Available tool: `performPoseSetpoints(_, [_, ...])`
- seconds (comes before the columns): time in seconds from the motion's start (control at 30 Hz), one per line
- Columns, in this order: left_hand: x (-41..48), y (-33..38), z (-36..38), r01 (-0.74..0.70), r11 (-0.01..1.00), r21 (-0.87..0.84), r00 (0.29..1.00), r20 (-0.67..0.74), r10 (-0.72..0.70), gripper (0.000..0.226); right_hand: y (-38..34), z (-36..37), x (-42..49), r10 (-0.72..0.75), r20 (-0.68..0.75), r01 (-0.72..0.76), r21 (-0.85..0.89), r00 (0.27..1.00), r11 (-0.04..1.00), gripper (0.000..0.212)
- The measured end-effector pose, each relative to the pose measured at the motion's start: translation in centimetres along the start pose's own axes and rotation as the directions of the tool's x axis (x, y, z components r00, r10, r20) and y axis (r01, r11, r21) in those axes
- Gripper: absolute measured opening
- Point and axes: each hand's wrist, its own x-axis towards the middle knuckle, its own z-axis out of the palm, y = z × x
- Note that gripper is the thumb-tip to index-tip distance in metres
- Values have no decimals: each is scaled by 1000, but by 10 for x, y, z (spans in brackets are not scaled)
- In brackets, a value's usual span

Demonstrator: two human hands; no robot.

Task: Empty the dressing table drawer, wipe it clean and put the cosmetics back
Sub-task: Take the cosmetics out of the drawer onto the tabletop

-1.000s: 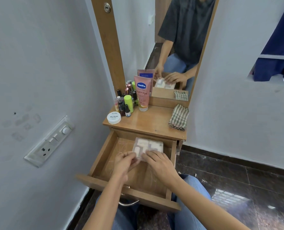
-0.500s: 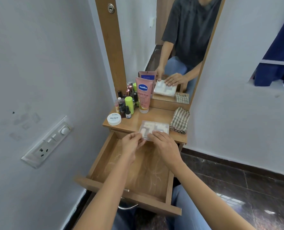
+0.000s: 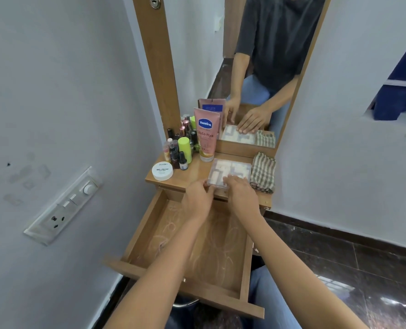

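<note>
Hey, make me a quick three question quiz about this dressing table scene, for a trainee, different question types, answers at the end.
1. True or false: the open drawer holds bottles.
2. Which item lies directly right of the clear compartment box? A) checked cloth B) white nail polish jar C) Vaseline tube
3. Fill in: the box rests on the ____, with both hands on its near edge.

Key
1. False; only scuff marks show inside.
2. A, the checked cloth.
3. Tabletop; the left hand and right hand touch it.
</note>
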Motion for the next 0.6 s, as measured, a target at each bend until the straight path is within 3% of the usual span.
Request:
performPoseSetpoints(0.1, [10,6,5,9,1000,28,1000,18,-10,28,0,-3,12,45,22,-44,-10,999,999,31])
performPoseSetpoints(0.3, [22,15,10,-4,999,48,1000,19,3,26,-1,-2,28,75,58,-77,21,995,997,40])
performPoseSetpoints(0.6, [22,9,7,-66,996,-61,989,126,73,36,-1,-2,28,49,80,-48,-10,996,999,50])
